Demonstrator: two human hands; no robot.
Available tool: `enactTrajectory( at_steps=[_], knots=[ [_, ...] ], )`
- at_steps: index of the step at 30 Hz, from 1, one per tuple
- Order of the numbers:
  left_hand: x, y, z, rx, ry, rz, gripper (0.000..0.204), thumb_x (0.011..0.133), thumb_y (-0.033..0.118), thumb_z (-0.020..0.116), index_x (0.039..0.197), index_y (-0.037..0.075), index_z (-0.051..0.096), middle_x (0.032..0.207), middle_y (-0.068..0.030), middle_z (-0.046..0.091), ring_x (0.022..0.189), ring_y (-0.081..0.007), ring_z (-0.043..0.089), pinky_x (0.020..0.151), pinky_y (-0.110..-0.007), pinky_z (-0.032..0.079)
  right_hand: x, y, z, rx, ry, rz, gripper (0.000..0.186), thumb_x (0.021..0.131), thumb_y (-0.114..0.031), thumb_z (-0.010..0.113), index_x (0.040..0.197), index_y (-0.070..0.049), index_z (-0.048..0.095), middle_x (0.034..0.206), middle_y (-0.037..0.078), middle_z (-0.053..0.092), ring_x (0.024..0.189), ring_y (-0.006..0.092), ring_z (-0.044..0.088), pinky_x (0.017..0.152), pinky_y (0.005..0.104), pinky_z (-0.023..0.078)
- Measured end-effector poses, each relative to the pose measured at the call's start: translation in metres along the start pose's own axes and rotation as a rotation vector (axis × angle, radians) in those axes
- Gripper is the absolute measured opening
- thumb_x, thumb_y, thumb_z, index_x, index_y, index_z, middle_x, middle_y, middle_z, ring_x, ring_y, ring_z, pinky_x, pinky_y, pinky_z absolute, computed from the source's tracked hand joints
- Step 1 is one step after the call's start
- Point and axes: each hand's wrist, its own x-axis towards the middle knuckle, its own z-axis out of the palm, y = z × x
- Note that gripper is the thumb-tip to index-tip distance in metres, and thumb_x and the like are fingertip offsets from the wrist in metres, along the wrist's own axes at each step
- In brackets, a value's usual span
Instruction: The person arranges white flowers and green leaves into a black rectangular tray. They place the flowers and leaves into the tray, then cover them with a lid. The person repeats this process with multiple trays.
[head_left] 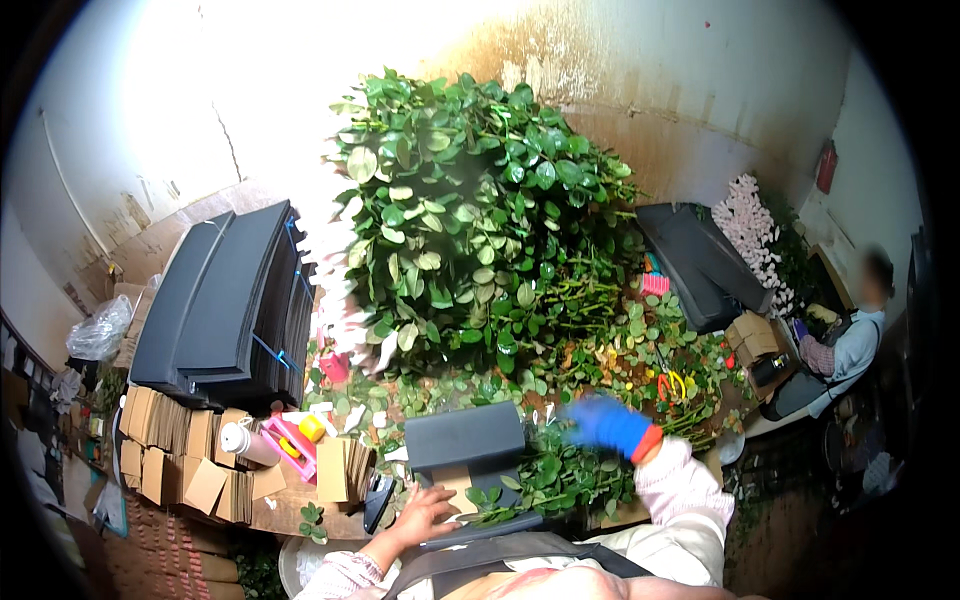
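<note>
My left hand, bare, lies with fingers stretched out over the near edge of a tan cardboard piece on a dark grey wrapping sheet. The sheet is folded over at its far side. Leafy green stems stick out of the wrap to the right; their other ends are hidden. My right hand, in a blue glove with an orange-red cuff, hovers just beyond these stems. Motion smears its fingers, so a grip cannot be made out. Yellow-and-orange-handled scissors rest among loose leaves to its right.
A tall heap of leafy cut stems fills the table's far middle. At left stand stacked dark sheets, cardboard pieces, a tumbler and a pink tape dispenser. A co-worker sits far right near pale pink flowers.
</note>
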Motion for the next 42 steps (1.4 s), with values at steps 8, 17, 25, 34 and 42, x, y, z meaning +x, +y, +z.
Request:
enactTrajectory(
  at_steps=[8,17,25,34,42],
  knots=[
    [0.003,-0.032,0.008,0.017,-0.103,0.140,0.042,0.083,0.035,0.070,0.123,0.023,0.069,0.149,-0.0128,0.044,0.141,-0.0341,0.035,0.116,-0.064,0.015,0.200,-0.025,-0.302,-0.172,1.044,-0.067,0.087,0.084,-0.037,0.074,0.153,-0.010,0.029,0.151,0.021,0.041,0.139,0.0339,0.043,0.116,0.0434,0.035],
    [0.008,0.021,-0.023,-0.225,-0.108,-0.088,0.027,0.087,0.025,0.063,0.109,0.014,0.072,0.154,-0.0162,0.039,0.141,-0.0422,0.030,0.116,-0.053,0.022,0.337,-0.023,-0.352,-0.323,0.756,0.174,0.073,0.081,-0.021,0.072,0.146,-0.015,0.040,0.135,0.016,0.056,0.123,0.0331,0.056,0.103,0.0443,0.046],
    [0.003,0.009,-0.016,-0.254,-0.057,-0.099,0.028,0.085,0.025,0.065,0.110,0.015,0.074,0.154,-0.0149,0.039,0.141,-0.0398,0.031,0.116,-0.051,0.023,0.335,0.004,-0.257,-0.328,1.381,0.121,0.041,0.085,-0.015,0.059,0.126,-0.020,0.062,0.105,0.010,0.063,0.097,0.0280,0.062,0.075,0.0434,0.049],
    [0.003,-0.048,0.031,-0.069,0.014,0.199,0.033,0.081,0.033,0.069,0.112,0.021,0.075,0.150,-0.0142,0.044,0.135,-0.0382,0.038,0.111,-0.055,0.026,0.253,-0.027,-0.281,-0.412,1.354,0.167,0.018,0.090,-0.021,0.057,0.103,-0.013,0.066,0.098,0.011,0.062,0.093,0.0319,0.060,0.078,0.0469,0.046],
    [0.000,-0.033,0.018,-0.080,0.000,0.142,0.034,0.079,0.033,0.072,0.110,0.019,0.075,0.147,-0.0135,0.047,0.133,-0.0383,0.038,0.111,-0.051,0.026,0.171,-0.084,-0.190,-0.438,1.175,0.245,0.011,0.090,-0.021,0.057,0.094,-0.019,0.067,0.097,0.007,0.059,0.096,0.0275,0.059,0.076,0.0442,0.046]
  ],
)
